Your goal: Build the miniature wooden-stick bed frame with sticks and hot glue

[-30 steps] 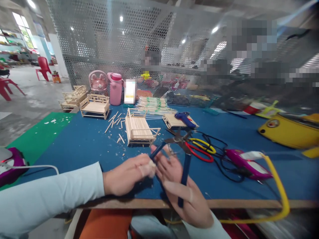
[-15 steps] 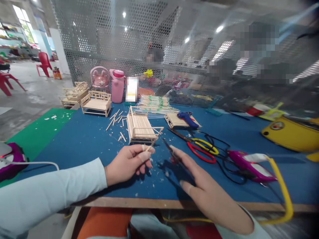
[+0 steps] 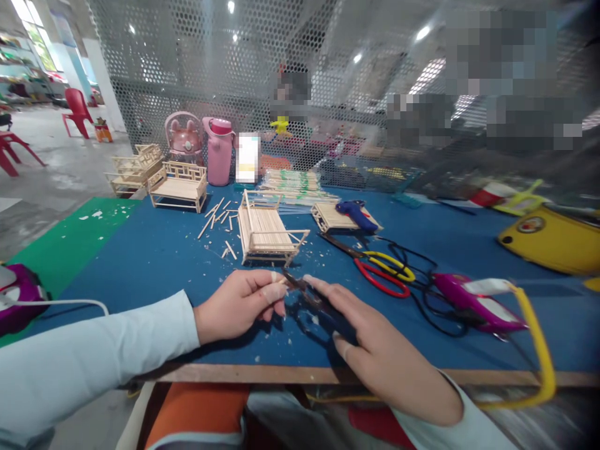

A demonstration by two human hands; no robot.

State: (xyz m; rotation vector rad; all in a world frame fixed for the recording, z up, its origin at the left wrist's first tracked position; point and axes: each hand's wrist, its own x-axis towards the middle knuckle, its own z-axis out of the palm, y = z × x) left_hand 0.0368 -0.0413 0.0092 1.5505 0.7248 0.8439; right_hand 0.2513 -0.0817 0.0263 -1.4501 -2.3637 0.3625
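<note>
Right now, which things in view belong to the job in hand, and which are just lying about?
Job, most likely:
thin stick, held in the left hand
pliers, held in the right hand
slatted wooden frame, just beyond the hands
loose short sticks, beside it
glue gun, probably

Lying about, apparently:
pink bottle
yellow bag
red chair on the floor

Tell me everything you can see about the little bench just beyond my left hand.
The little bench looks made of pale, unpainted wooden or bamboo sticks. Its seat is narrow sticks laid side by side, raised on short legs. Thin rails stand above the seat along its left side and its near and far ends. It stands upright on the blue tabletop, just beyond the left hand, with loose cut sticks to its left. Neither hand appears to be holding it.
</note>
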